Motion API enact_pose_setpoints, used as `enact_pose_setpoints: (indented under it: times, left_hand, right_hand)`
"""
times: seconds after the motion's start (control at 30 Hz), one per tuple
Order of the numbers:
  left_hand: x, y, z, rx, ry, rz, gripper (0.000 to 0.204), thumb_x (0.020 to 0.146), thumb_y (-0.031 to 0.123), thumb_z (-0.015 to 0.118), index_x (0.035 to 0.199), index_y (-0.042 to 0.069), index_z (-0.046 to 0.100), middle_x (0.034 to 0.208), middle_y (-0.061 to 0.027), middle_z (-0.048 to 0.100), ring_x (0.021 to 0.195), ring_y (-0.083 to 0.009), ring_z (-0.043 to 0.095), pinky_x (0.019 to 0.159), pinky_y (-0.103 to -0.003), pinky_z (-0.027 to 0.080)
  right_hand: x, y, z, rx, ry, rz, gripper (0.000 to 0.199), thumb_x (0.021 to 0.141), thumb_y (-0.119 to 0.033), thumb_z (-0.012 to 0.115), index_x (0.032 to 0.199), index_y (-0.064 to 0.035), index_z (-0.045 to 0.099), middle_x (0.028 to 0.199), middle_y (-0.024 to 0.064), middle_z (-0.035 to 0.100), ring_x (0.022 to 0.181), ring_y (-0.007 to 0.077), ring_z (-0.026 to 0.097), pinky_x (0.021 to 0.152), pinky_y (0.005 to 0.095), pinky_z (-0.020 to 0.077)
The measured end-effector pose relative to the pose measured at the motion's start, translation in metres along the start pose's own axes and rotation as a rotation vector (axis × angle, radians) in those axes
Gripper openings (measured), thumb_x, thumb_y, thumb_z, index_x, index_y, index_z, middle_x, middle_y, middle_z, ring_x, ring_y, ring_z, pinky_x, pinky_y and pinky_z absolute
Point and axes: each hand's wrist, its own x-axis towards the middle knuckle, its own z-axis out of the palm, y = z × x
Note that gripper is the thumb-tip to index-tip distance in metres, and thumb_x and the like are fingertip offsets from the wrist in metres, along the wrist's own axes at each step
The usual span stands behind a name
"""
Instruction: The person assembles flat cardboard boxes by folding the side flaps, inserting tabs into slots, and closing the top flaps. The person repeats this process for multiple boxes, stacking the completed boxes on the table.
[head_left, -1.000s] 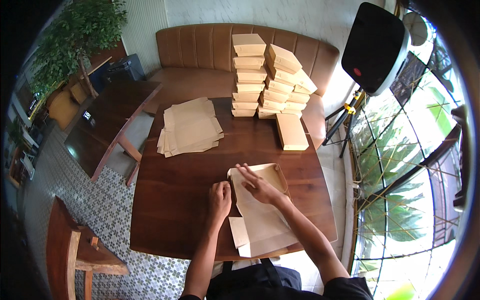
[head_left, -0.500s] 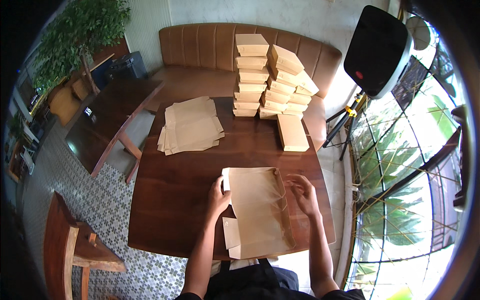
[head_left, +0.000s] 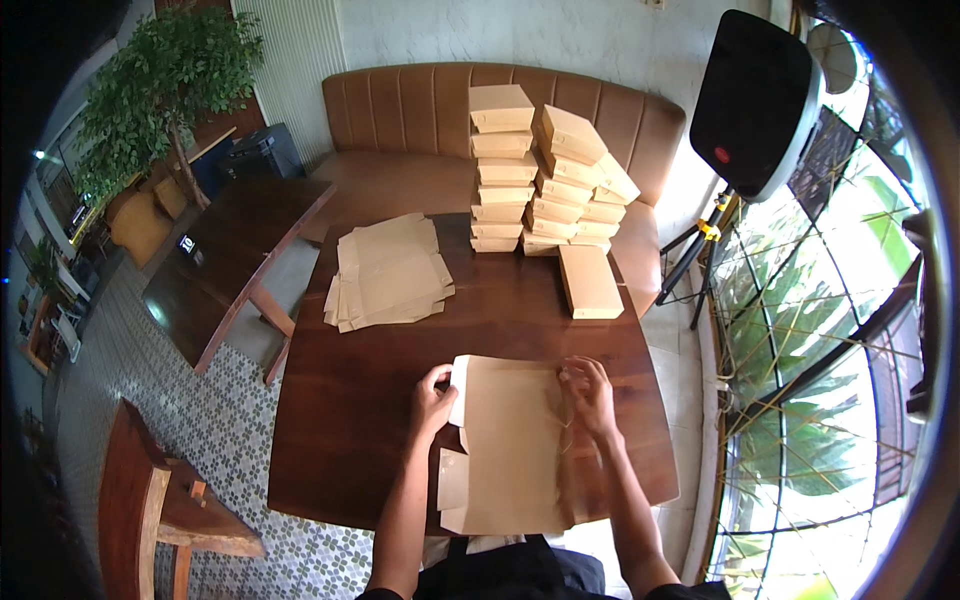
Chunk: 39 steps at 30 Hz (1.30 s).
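An unfolded brown cardboard box [head_left: 510,440] lies on the near part of the table, with its lower end at the table's front edge. My left hand [head_left: 434,402] grips its raised flap at the upper left, thumb inside and fingers behind. At the upper right corner, my right hand [head_left: 590,395] pinches the side flap, its fingertips bent in over the edge. The right side wall is partly hidden and blurred beside my wrist. The lower left flap sticks out flat, touched by neither hand.
Flat box blanks [head_left: 390,270] lie in a loose pile at the table's far left. Folded boxes [head_left: 502,175] rise in tall stacks at the back, with a single closed box [head_left: 592,282] before them. A black speaker [head_left: 750,105] stands on a tripod to the right; a brown bench [head_left: 420,110] lines the wall.
My right hand has moved left from beside the box onto its upper right flap. My left hand keeps its hold on the left flap. The whole view has shifted slightly.
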Motion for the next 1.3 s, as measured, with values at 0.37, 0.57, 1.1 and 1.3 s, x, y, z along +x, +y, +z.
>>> enact_pose_setpoints:
  times: [0.37,0.57,1.1,1.3]
  left_hand:
    - [-0.024,0.006,-0.003,-0.062,-0.011,0.07,0.042,0.089,-0.002,0.075,0.131,0.004,0.071,0.11,-0.0045,0.075,0.065,-0.0042,0.053,0.061,-0.025,0.046]
    - [-0.024,0.02,-0.005,-0.22,-0.014,0.042,0.054,0.089,-0.003,0.071,0.141,0.006,0.061,0.116,-0.0078,0.075,0.076,-0.0063,0.059,0.07,-0.023,0.051]
    - [-0.051,0.114,0.001,-0.648,0.248,-0.045,0.042,0.101,-0.003,0.067,0.141,0.004,0.055,0.112,-0.0083,0.069,0.095,-0.0105,0.065,0.084,-0.026,0.055]
    - [-0.068,0.152,0.0,-0.59,0.272,0.03,0.051,0.102,-0.002,0.067,0.148,0.004,0.045,0.114,-0.0134,0.07,0.093,-0.0125,0.068,0.082,-0.028,0.058]
  right_hand:
    - [0.037,-0.06,0.164,-0.265,-0.284,-0.04,0.033,0.099,-0.035,0.074,0.103,-0.0023,0.077,0.094,0.0202,0.08,0.092,0.0437,0.077,0.079,0.0502,0.062]
    - [0.028,-0.051,0.155,-0.112,-0.298,-0.072,0.033,0.1,-0.028,0.074,0.091,0.0032,0.075,0.081,0.0237,0.073,0.073,0.0389,0.074,0.068,0.0464,0.0561]
    - [-0.02,-0.113,0.105,0.393,-0.089,0.182,0.027,0.101,-0.007,0.077,0.121,0.0088,0.068,0.106,0.0193,0.081,0.098,0.0211,0.08,0.089,0.0315,0.0661]
    - [-0.02,-0.137,0.101,0.563,-0.182,0.178,0.025,0.103,-0.008,0.075,0.123,0.0076,0.075,0.107,0.0137,0.082,0.098,0.017,0.078,0.091,0.0309,0.0619]
